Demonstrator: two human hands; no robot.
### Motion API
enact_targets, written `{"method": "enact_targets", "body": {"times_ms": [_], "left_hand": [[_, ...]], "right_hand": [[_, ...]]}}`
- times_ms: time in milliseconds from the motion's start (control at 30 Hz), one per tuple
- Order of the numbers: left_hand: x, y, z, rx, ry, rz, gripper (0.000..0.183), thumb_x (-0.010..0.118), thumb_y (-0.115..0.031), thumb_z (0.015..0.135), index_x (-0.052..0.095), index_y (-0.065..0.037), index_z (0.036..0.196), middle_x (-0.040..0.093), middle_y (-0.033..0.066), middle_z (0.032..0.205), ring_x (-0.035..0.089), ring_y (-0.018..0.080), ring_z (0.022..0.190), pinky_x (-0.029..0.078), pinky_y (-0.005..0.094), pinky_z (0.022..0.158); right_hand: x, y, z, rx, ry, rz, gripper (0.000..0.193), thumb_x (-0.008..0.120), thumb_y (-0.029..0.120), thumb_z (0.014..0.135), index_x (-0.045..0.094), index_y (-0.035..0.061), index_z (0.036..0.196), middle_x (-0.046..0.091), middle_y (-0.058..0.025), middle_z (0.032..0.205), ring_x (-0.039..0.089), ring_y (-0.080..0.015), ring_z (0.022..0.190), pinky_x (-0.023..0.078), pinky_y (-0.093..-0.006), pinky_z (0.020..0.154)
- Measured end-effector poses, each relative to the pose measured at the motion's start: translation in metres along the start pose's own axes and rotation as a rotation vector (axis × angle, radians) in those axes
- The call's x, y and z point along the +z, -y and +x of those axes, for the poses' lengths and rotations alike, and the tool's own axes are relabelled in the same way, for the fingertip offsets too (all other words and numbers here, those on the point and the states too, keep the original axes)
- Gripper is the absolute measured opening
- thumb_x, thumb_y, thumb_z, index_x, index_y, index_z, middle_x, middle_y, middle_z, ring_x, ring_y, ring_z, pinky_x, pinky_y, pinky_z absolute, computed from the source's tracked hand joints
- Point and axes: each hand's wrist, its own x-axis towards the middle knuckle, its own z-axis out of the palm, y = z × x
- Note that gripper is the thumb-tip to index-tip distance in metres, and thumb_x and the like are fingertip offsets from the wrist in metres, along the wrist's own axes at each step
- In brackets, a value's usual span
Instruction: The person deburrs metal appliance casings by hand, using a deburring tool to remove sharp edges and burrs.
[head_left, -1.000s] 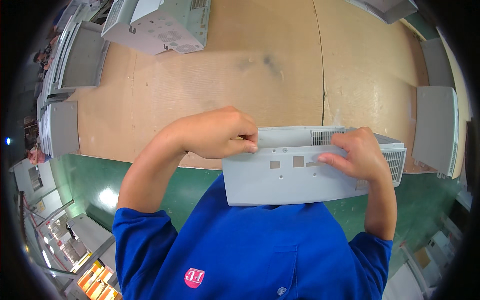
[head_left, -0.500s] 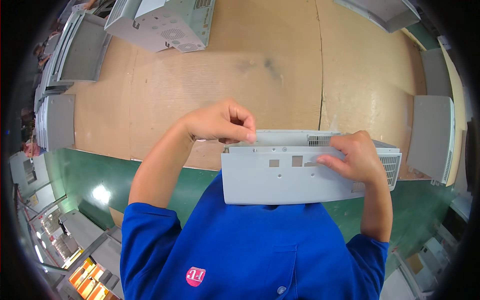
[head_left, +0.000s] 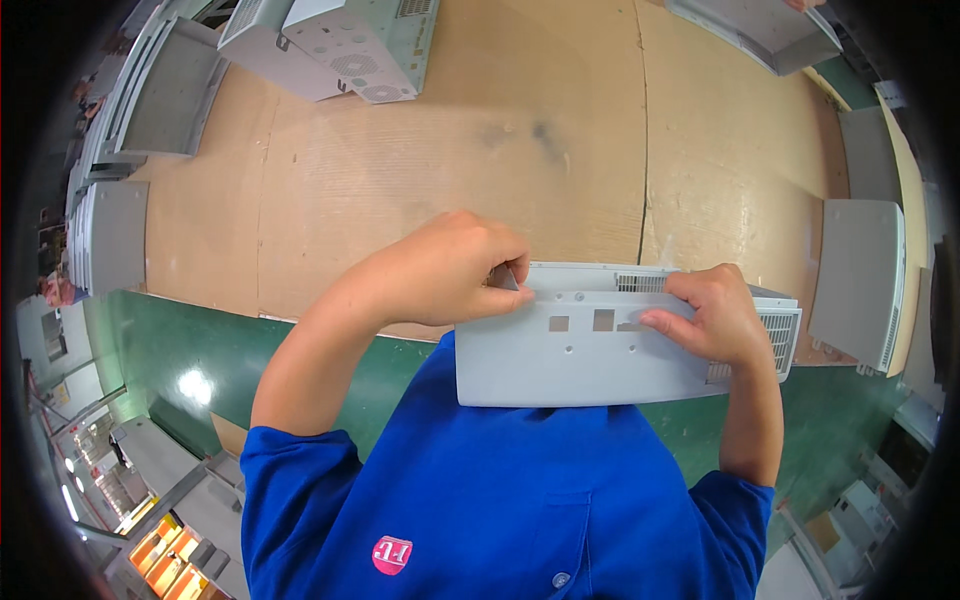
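Note:
A light grey sheet-metal casing (head_left: 590,370) stands upright against my front at the table's near edge. Small square cutouts and holes run along its wall, with slotted vents near its right end. Over the casing's upper left corner, my left hand (head_left: 455,270) is closed, thumb and fingers pinching the top rim. A dark gap shows between those fingers, and their tips are partly hidden. My right hand (head_left: 715,315) grips the top edge nearer the right end, its thumb on the near wall and its fingers reaching over the rim.
Wood-brown boards cover the table (head_left: 420,170). A larger perforated grey housing (head_left: 350,50) stands at the far left. Stacked grey panels (head_left: 115,235) line the left side, and another grey panel (head_left: 860,280) stands at the right edge. A grey tray-like part (head_left: 755,35) lies far right.
My left hand has moved right and now closes over the casing's rim. The casing's left end has shifted slightly right. My right hand keeps its grip. A bit of another hand appears at the far right.

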Motion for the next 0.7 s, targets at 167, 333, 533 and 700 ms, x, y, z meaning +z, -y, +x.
{"method": "enact_targets", "body": {"times_ms": [167, 333, 533, 700], "left_hand": [[0.016, -0.015, -0.012, 0.144, -0.175, 0.361, 0.010, 0.063, -0.008, 0.073, 0.054, -0.003, 0.074, 0.056, 0.0092, 0.073, 0.058, 0.0248, 0.065, 0.046, 0.0365, 0.053], [0.033, -0.016, -0.024, 0.116, -0.282, 0.631, 0.008, 0.059, -0.006, 0.074, 0.051, -0.004, 0.074, 0.054, 0.0092, 0.078, 0.056, 0.0253, 0.064, 0.046, 0.0369, 0.050], [0.031, 0.051, -0.062, -0.358, -0.694, -0.134, 0.009, 0.060, -0.007, 0.083, 0.056, -0.002, 0.078, 0.061, 0.0047, 0.077, 0.058, 0.0098, 0.070, 0.045, 0.0263, 0.055], [0.101, 0.221, -0.094, -0.779, -0.648, -0.080, 0.031, 0.065, -0.029, 0.076, 0.062, 0.000, 0.086, 0.064, 0.0188, 0.080, 0.062, 0.0320, 0.074, 0.048, 0.0397, 0.070]], "right_hand": [[0.000, 0.002, 0.001, -0.009, -0.018, -0.006, 0.046, 0.071, 0.039, 0.072, 0.047, 0.0051, 0.053, 0.045, -0.0136, 0.046, 0.046, -0.0349, 0.046, 0.036, -0.0378, 0.044], [0.002, 0.000, 0.004, -0.008, -0.028, -0.005, 0.045, 0.071, 0.039, 0.071, 0.047, 0.0048, 0.054, 0.046, -0.0140, 0.047, 0.046, -0.0351, 0.046, 0.036, -0.0376, 0.044], [0.004, 0.002, -0.006, 0.022, -0.053, -0.018, 0.041, 0.072, 0.036, 0.070, 0.051, 0.0050, 0.056, 0.046, -0.0138, 0.048, 0.046, -0.0349, 0.046, 0.036, -0.0371, 0.044], [0.007, 0.006, 0.003, 0.043, -0.006, 0.040, 0.039, 0.074, 0.032, 0.068, 0.049, 0.0041, 0.056, 0.043, -0.0142, 0.048, 0.040, -0.0328, 0.044, 0.034, -0.0348, 0.042]]}}
